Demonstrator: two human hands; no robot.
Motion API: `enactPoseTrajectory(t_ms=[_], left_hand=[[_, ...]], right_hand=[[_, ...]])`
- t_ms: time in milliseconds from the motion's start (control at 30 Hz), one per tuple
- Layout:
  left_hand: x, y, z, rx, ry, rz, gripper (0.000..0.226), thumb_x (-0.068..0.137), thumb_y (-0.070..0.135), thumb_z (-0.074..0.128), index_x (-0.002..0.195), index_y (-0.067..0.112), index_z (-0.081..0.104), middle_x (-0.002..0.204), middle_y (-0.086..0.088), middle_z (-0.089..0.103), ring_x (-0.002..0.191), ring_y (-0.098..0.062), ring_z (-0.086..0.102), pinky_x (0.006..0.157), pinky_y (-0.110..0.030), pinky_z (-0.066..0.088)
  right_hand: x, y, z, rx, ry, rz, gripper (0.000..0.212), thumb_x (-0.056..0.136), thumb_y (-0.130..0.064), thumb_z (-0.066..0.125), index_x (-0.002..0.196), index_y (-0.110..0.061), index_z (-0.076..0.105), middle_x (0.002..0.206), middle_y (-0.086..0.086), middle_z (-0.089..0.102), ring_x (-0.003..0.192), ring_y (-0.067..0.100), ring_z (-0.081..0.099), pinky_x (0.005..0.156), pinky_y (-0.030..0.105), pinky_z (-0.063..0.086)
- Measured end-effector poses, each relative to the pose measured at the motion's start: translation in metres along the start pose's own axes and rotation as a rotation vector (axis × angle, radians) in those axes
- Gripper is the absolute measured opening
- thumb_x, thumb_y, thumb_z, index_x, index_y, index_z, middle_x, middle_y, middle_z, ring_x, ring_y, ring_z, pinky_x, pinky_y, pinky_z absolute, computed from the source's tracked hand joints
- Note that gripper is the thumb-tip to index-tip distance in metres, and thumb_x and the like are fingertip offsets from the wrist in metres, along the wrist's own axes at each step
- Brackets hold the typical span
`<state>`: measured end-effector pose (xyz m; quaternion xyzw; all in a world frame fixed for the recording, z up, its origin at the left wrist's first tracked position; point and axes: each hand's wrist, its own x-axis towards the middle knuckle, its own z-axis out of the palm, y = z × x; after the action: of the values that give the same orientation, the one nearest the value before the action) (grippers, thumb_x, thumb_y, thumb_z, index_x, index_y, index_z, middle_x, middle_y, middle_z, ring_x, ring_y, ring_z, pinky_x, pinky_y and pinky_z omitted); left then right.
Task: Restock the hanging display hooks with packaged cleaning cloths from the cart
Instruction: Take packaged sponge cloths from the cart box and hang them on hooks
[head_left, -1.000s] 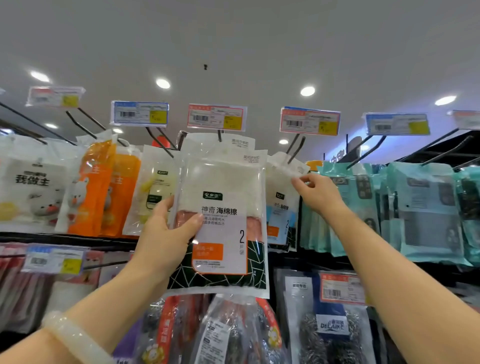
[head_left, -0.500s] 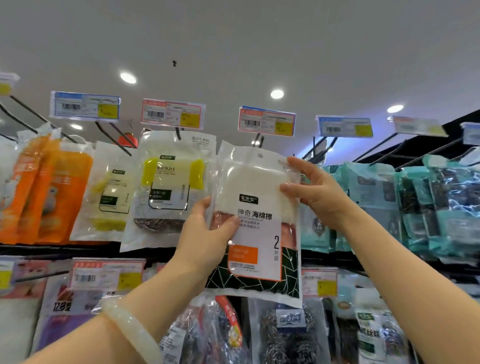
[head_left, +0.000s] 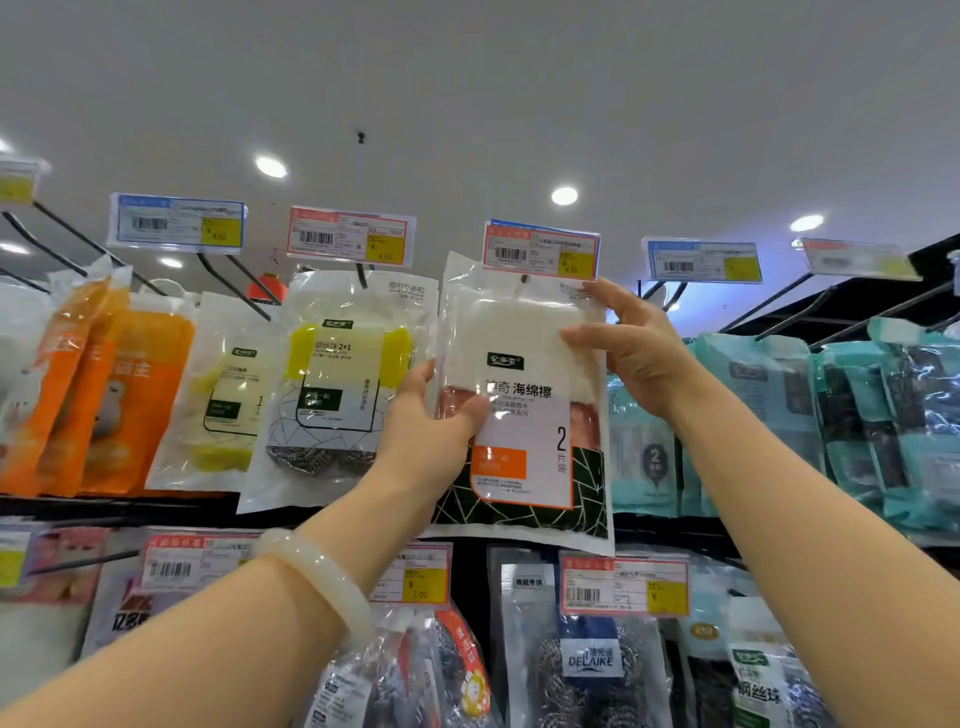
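We hold the clear plastic sponge-cloth pack with the white label (head_left: 524, 410) under the red price tag (head_left: 540, 250), left hand (head_left: 434, 431) and right hand (head_left: 631, 348) fingers pinching its edges; a missed black hook (head_left: 523, 279) could drop it.

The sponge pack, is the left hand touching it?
Touching. The head view shows the left hand holding the sponge pack, thumb pressed on its front and fingers behind its left edge.

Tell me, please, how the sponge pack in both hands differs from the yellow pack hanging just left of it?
The held sponge pack shows white and pinkish pads over an orange label patch; the yellow pack shows yellow pads above steel wool. Left hand and right hand grip the sponge pack; the yellow pack hangs untouched. Both share clear bags and geometric bases.
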<state>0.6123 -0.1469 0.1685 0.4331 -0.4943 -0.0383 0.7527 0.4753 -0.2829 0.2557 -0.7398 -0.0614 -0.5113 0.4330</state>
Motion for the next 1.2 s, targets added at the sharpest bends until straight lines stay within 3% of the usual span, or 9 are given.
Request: enactPoseTrajectory(t_ms=[367, 433, 500, 567, 733, 833, 967, 1100, 1200], left_hand=[[0.005, -0.012, 0.006, 0.103, -0.003, -0.056, 0.063, 0.091, 0.012, 0.06, 0.143, 0.027, 0.028, 0.088, 0.018, 0.053, 0.072, 0.003, 0.055, 0.041, -0.006, 0.044], [0.006, -0.015, 0.005, 0.221, 0.005, 0.007, 0.074, 0.093, 0.014, 0.058, 0.148, 0.033, 0.013, 0.087, 0.021, 0.05, 0.076, -0.001, 0.057, 0.059, -0.018, 0.055], [0.006, -0.015, 0.004, 0.35, -0.034, 0.053, 0.074, 0.095, 0.017, 0.054, 0.148, 0.04, 0.008, 0.098, 0.015, 0.054, 0.094, -0.015, 0.061, 0.086, -0.041, 0.055], [0.009, -0.014, 0.005, 0.449, -0.076, 0.06, 0.069, 0.096, 0.021, 0.051, 0.147, 0.044, 0.01, 0.116, 0.005, 0.055, 0.106, -0.023, 0.059, 0.094, -0.047, 0.051], [0.016, -0.011, -0.002, 0.586, -0.161, 0.015, 0.074, 0.091, 0.022, 0.06, 0.148, 0.04, 0.015, 0.134, -0.009, 0.05, 0.108, -0.025, 0.06, 0.093, -0.046, 0.052], [0.018, -0.007, -0.008, 0.647, -0.213, -0.009, 0.087, 0.084, 0.018, 0.069, 0.148, 0.04, 0.014, 0.139, -0.013, 0.046, 0.111, -0.027, 0.059, 0.097, -0.047, 0.05], [0.022, -0.001, -0.006, 0.748, -0.215, -0.008, 0.09, 0.081, 0.019, 0.073, 0.149, 0.033, 0.016, 0.139, -0.015, 0.046, 0.109, -0.025, 0.06, 0.101, -0.043, 0.048], [0.029, -0.006, 0.005, 0.961, -0.155, -0.001, 0.087, 0.082, 0.025, 0.071, 0.15, 0.03, 0.015, 0.137, -0.015, 0.041, 0.113, -0.026, 0.05, 0.101, -0.039, 0.041], [0.036, -0.02, 0.011, 0.962, -0.164, -0.033, 0.086, 0.086, 0.017, 0.066, 0.151, 0.029, 0.01, 0.141, -0.019, 0.037, 0.121, -0.032, 0.049, 0.106, -0.043, 0.041]], right_hand=[[0.009, 0.024, -0.009, -0.114, 0.055, 0.108, 0.078, 0.073, 0.0, 0.071, 0.142, -0.014, 0.036, 0.138, 0.009, 0.047, 0.115, 0.027, 0.056, 0.103, 0.043, 0.044], [0.007, 0.026, -0.006, -0.185, 0.075, 0.096, 0.077, 0.076, -0.003, 0.07, 0.143, -0.019, 0.036, 0.144, 0.007, 0.04, 0.121, 0.026, 0.051, 0.105, 0.045, 0.042], [0.001, 0.026, -0.001, -0.264, 0.079, 0.06, 0.078, 0.077, -0.011, 0.071, 0.143, -0.028, 0.033, 0.149, 0.004, 0.032, 0.127, 0.029, 0.044, 0.105, 0.049, 0.041], [-0.01, 0.029, 0.005, -0.396, 0.036, 0.029, 0.086, 0.073, -0.023, 0.075, 0.144, -0.034, 0.028, 0.149, 0.004, 0.024, 0.128, 0.031, 0.041, 0.103, 0.049, 0.042], [-0.035, 0.038, 0.013, -0.768, -0.009, 0.002, 0.109, 0.065, -0.038, 0.081, 0.147, -0.037, 0.009, 0.145, 0.0, 0.015, 0.114, 0.012, 0.027, 0.095, 0.025, 0.029], [-0.041, 0.039, 0.015, -0.84, -0.057, 0.02, 0.111, 0.063, -0.039, 0.083, 0.146, -0.04, 0.01, 0.131, -0.002, 0.024, 0.107, 0.015, 0.042, 0.085, 0.017, 0.041], [-0.032, 0.036, 0.014, -0.801, -0.067, 0.106, 0.11, 0.058, -0.036, 0.086, 0.145, -0.04, 0.018, 0.135, 0.003, 0.029, 0.106, 0.023, 0.052, 0.097, 0.041, 0.048], [-0.017, 0.047, 0.014, -0.807, -0.106, 0.189, 0.108, 0.062, -0.031, 0.085, 0.145, -0.04, 0.017, 0.128, 0.0, 0.028, 0.096, 0.016, 0.051, 0.086, 0.028, 0.048], [-0.014, 0.063, 0.016, -0.844, -0.085, 0.207, 0.111, 0.063, -0.031, 0.084, 0.145, -0.043, 0.011, 0.118, -0.001, 0.025, 0.086, 0.011, 0.053, 0.088, 0.028, 0.045]])
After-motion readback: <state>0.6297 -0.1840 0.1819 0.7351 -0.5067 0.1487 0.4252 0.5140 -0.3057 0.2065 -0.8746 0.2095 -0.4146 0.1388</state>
